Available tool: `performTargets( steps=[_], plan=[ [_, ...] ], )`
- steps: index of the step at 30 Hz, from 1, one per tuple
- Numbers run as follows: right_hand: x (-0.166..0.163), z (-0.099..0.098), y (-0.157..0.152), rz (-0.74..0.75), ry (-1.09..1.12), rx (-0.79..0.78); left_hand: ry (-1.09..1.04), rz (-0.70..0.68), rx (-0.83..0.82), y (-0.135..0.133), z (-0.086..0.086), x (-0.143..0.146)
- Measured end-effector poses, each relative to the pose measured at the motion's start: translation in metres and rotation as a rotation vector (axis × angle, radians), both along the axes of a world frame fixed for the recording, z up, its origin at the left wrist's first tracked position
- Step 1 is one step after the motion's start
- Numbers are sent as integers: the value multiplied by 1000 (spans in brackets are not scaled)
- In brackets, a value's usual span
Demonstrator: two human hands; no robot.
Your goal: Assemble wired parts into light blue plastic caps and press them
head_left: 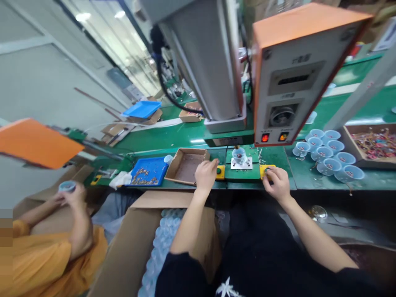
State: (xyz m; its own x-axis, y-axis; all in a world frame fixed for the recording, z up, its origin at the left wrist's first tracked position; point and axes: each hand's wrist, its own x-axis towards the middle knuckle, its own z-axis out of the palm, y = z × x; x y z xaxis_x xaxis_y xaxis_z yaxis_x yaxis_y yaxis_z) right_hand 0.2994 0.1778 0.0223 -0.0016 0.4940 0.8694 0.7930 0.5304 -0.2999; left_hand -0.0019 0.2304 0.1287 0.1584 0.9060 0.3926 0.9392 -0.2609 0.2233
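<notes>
Head view: near the front edge of the green work surface (pixel 307 181), a translucent pale-blue plastic cup (pixel 239 156) is seated upright on a white metal plate (pixel 241 166), below a large grey metal press (pixel 208 66). Left of the plate, the left hand (pixel 205 175) is held at a yellow button box (pixel 220 175); its fingers are curled, and whether anything is grasped cannot be told. A second yellow button box (pixel 262 169) is partly covered by the right hand (pixel 278 183), whose fingers are bent but unclenched over a dark green button. Toward the surface's right end, similar cups (pixel 329 166) are clustered beside an open brown cardboard box (pixel 377 163).
</notes>
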Motion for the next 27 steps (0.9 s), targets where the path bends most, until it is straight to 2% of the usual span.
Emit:
performTargets(
  steps=[2, 4, 7, 10, 12, 14, 15, 17, 20, 22, 25, 27],
  plan=[
    [-3, -2, -1, -39, -8, -38, 94, 11, 12, -17, -22, -17],
    [-4, -4, -2, -73, -12, -97, 155, -54, 0, -25, -34, -22],
    [-2, -7, -4, -85, -6, -188, 243, -239, -60, -27, -31, -14],
    [0, -6, -9, -68, 11, -230, 269, -331, -196, -17, -14, -15],
    [0, -5, -11, -50, 20, -241, 232, -263, -276, -5, -2, -31],
    [1, -5, -13, -34, 24, -259, 179, -94, -337, 9, 6, -55],
    [2, -6, -14, -28, 24, -273, 164, 12, -364, 16, 8, -68],
    [3, -8, -15, -22, 28, -305, 180, 99, -454, 31, 7, -87],
    [5, -5, -17, -27, 48, -360, 240, 15, -627, 46, -2, -96],
    [6, 4, -15, -27, 64, -395, 274, -36, -699, 52, -7, -92],
    [-2, 30, 0, 9, 72, -427, 335, -48, -724, 60, -9, -84],
    [-16, 52, 19, 111, 94, -464, 376, -48, -732, 64, -8, -82]
  ],
)
